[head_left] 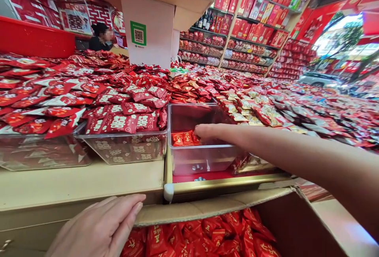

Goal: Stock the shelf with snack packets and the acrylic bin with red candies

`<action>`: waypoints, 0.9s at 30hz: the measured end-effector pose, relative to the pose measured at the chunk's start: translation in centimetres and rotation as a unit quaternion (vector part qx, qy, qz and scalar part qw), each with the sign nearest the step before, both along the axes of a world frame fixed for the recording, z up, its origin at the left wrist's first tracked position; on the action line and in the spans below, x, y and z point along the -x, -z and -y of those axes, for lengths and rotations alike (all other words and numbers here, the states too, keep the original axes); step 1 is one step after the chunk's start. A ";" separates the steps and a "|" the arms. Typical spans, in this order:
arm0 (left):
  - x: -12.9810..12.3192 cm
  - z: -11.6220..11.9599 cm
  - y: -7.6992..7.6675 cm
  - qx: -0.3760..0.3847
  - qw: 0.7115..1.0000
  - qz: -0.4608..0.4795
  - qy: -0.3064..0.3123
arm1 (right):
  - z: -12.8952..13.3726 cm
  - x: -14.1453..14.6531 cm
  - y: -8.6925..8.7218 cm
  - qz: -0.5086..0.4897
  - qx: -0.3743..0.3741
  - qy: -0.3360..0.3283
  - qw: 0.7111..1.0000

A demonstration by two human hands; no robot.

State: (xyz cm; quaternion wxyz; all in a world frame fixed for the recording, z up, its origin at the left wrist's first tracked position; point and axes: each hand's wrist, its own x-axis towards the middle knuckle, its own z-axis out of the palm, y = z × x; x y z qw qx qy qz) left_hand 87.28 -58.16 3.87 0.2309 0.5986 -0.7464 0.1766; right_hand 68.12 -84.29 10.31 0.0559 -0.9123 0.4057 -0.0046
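Observation:
My right hand (211, 132) reaches into a clear plastic bin (201, 158), its fingers curled down. They close at the end of a short row of small red wrapped candies (182, 138) on the bin's left side; the fingertips are partly hidden. At the lower left, my left hand (103, 225) is at the edge of an open cardboard box (219, 205). Its thumb and fingers lie together along that edge and appear to grip it. Many loose red candies with gold print (204, 237) fill the part of the box that shows.
Left of the clear bin stands another bin heaped with dark red packets (130, 119). More packets (257, 107) spread across the counter. A white panel (151, 24) with a QR code rises behind. A person (100, 38) is at the back left, near a red tub (35, 38).

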 end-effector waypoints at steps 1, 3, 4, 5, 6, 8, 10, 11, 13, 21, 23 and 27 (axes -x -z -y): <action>0.0 0.0 0.0 -0.002 1.000 0.002 -0.004 | -0.1 -0.1 -0.2 -0.056 0.006 -0.014 0.998; 0.1 -0.1 -0.1 -0.004 1.000 0.005 -0.012 | -0.4 -0.2 -0.6 -0.177 0.023 -0.052 0.983; 0.2 -0.1 -0.3 -0.003 1.000 0.006 -0.014 | -0.6 -0.1 -0.8 -0.206 0.037 -0.067 0.975; 0.3 0.0 -0.5 -0.003 1.000 0.006 -0.015 | -0.8 -0.1 -1.0 -0.211 0.053 -0.078 0.973; 0.4 0.0 -0.7 -0.003 1.000 0.006 -0.014 | -0.9 0.0 -1.2 -0.195 0.066 -0.082 0.975; 0.5 0.1 -1.0 -0.007 1.000 0.010 -0.010 | -0.8 0.3 -1.6 -0.171 0.092 -0.091 0.977; 0.6 0.1 -1.3 -0.012 1.000 0.019 -0.011 | -0.6 0.5 -2.5 -0.147 0.111 -0.093 0.978; 0.5 0.1 -1.3 -0.011 1.000 0.026 -0.014 | -0.7 0.7 -3.1 -0.138 0.119 -0.088 0.979; 0.5 0.1 -1.3 -0.016 0.999 0.037 -0.025 | -1.8 1.4 -4.9 -0.091 0.149 -0.073 0.982; 0.7 0.0 -1.8 -0.082 0.995 0.011 -0.050 | -17.0 10.0 -3.5 0.105 -0.013 -0.246 0.963; 1.0 0.2 -2.1 -0.097 0.993 0.002 -0.063 | -18.5 11.8 1.5 0.054 -0.080 -0.220 0.971; 1.4 0.8 -2.1 -0.142 0.985 -0.022 -0.093 | -17.6 12.4 10.3 -0.029 -0.125 -0.024 0.991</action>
